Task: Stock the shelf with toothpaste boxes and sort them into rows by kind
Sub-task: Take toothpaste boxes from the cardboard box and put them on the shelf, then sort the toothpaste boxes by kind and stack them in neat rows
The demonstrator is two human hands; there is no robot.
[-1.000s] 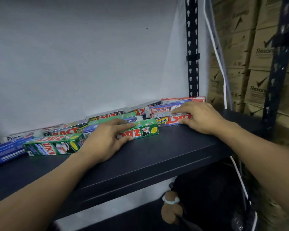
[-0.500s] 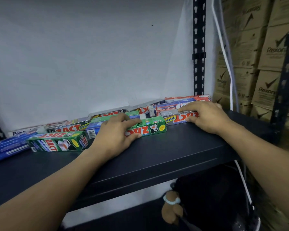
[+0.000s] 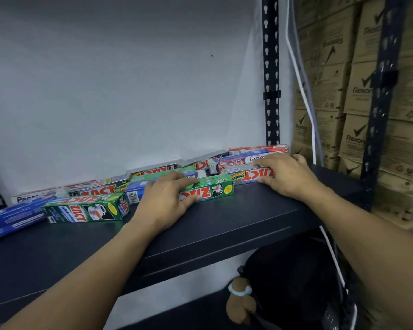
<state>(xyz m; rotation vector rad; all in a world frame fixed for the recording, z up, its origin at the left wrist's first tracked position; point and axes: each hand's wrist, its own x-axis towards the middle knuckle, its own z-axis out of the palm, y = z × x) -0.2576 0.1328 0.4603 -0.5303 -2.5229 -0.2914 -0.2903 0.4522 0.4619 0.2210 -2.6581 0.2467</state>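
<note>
Toothpaste boxes lie along the back of a dark shelf (image 3: 224, 225). My left hand (image 3: 167, 198) grips a green Zact box (image 3: 215, 190) at mid-shelf, fingers over its top, thumb on its front face. My right hand (image 3: 286, 175) rests on a silver and red Zact box (image 3: 246, 175) at the right, its fingers reaching onto a blue and red box (image 3: 236, 160) stacked above. A second green Zact box (image 3: 86, 209) lies to the left. A blue box (image 3: 12, 219) sits at the far left, and more silver Zact boxes (image 3: 98, 189) line the wall.
A black slotted upright (image 3: 270, 67) stands at the shelf's back right corner. Brown Rexona cartons (image 3: 358, 115) are stacked to the right, with a white cable (image 3: 301, 86) hanging before them. A black bag with a brown plush charm (image 3: 240, 303) sits below the shelf.
Both hands stay on the same boxes. The green box under my left hand has slid slightly right toward the silver Zact box. The view has shifted a little.
</note>
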